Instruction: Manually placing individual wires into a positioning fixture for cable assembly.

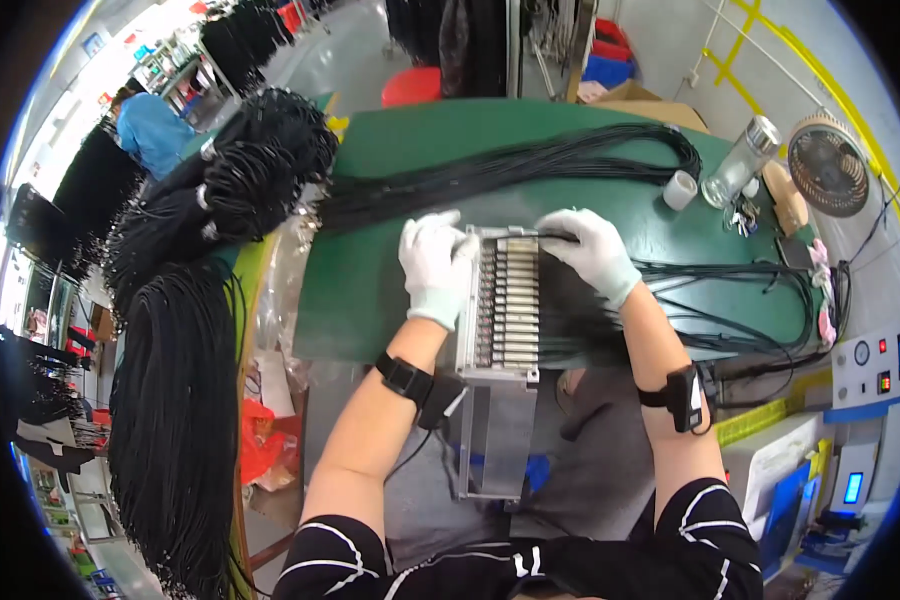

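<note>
A long metal fixture (467, 335) with a row of slots stands in front of me, its slots filled with several black cable ends (515, 300) lying side by side. My right hand (592, 255), in a white glove, pinches a black cable (560, 236) at the far right corner of the fixture. At the far left corner is my left hand (434, 265), also gloved, its fingers bent together against the fixture's edge. Whatever those fingertips may hold is hidden. From the fixture's right side the cables run off across the table, partly under my right forearm.
A long bundle of black cables (510, 165) lies across the green table (410, 130). Big cable heaps (175, 380) hang at the left. On the right are a glass bottle (740, 165), a white roll (680, 190), a fan (828, 165) and a control box (870, 365). A red stool (411, 87) stands beyond.
</note>
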Available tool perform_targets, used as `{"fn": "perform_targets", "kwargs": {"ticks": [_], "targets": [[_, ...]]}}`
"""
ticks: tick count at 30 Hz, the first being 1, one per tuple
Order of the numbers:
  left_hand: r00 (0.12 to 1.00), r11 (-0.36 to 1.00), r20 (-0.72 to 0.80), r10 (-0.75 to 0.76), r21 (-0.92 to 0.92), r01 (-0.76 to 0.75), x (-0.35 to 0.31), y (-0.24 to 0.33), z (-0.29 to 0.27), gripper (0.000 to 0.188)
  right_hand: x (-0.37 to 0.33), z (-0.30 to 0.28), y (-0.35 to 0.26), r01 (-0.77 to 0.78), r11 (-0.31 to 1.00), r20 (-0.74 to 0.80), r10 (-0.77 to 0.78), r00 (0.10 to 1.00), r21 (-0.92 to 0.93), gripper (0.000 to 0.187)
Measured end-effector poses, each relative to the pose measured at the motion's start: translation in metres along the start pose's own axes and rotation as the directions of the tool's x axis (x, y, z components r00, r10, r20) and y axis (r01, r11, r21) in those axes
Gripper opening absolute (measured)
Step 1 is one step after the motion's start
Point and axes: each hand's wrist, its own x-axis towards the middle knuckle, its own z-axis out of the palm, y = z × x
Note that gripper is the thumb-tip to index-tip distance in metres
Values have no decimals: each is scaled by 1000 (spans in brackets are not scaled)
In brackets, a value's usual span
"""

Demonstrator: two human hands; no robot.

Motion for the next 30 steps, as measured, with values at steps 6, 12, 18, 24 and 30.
{"fn": "perform_targets", "kwargs": {"ticks": [6,12,18,24,30], "targets": [[985,987,85,-151,-42,155,-4,-4,12,16,-2,6,15,106,964,5,-108,994,-245,9],[964,981,183,-195,14,196,-5,-9,10,22,-3,6,19,90,934,15,-91,996,-345,5],[944,981,271,-187,2,194,-5,-1,6,27,-7,11,22,108,935,21,-108,994,-338,6],[925,939,366,100,272,-210,-9,22,8,37,-11,21,10,207,872,71,-196,978,-443,19],[867,955,498,-13,262,-136,-3,21,12,42,-27,19,-14,230,741,72,-240,968,-631,32]]}}
